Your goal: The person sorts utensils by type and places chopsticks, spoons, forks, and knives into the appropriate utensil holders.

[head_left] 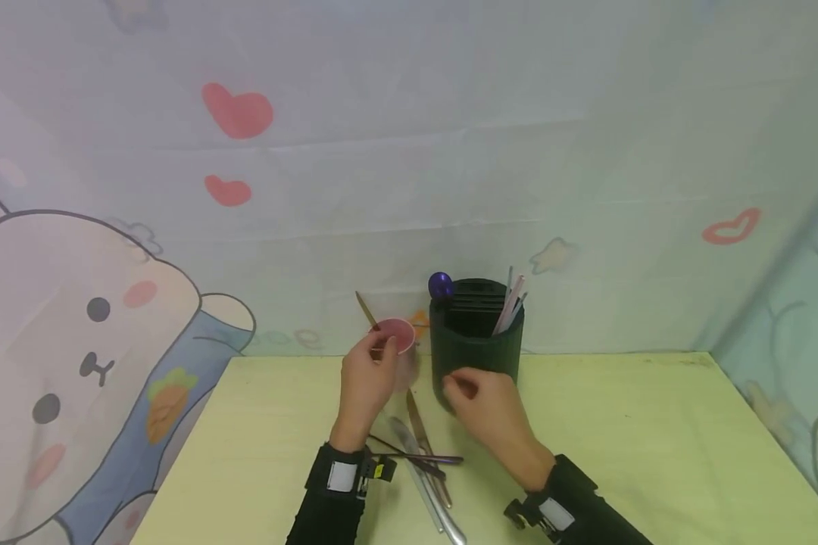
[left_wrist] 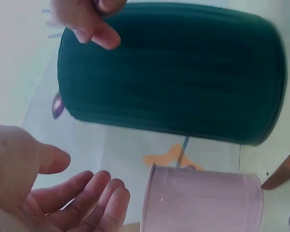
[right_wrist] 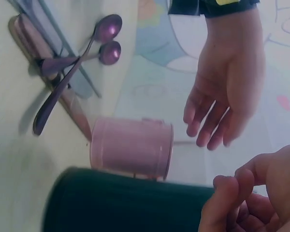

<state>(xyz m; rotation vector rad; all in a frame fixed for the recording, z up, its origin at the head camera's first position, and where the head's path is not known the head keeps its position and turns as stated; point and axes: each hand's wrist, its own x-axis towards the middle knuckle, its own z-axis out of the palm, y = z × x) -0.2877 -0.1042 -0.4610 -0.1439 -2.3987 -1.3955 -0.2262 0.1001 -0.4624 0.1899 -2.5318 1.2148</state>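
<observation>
My left hand (head_left: pixel 370 386) is raised in front of the pink cup (head_left: pixel 407 369), its fingers loosely extended with nothing between them. A thin gold-brown utensil end (head_left: pixel 365 309) sticks up behind this hand; its lower part is hidden. My right hand (head_left: pixel 491 403) is in front of the dark green utensil holder (left_wrist: pixel 169 72), fingers loosely curled, thumb near the index finger. No object shows in that hand. From the holder rise a purple spoon (head_left: pixel 440 285) and several thin pastel sticks (head_left: pixel 508 309).
Between my forearms, utensils lie crossed on the pale yellow table (head_left: pixel 641 439): two purple spoons (right_wrist: pixel 108 29), a brownish knife (head_left: pixel 419 424) and a silver-handled piece (head_left: pixel 428 492). Close behind the cup and holder hangs a printed cloth (head_left: pixel 354 189).
</observation>
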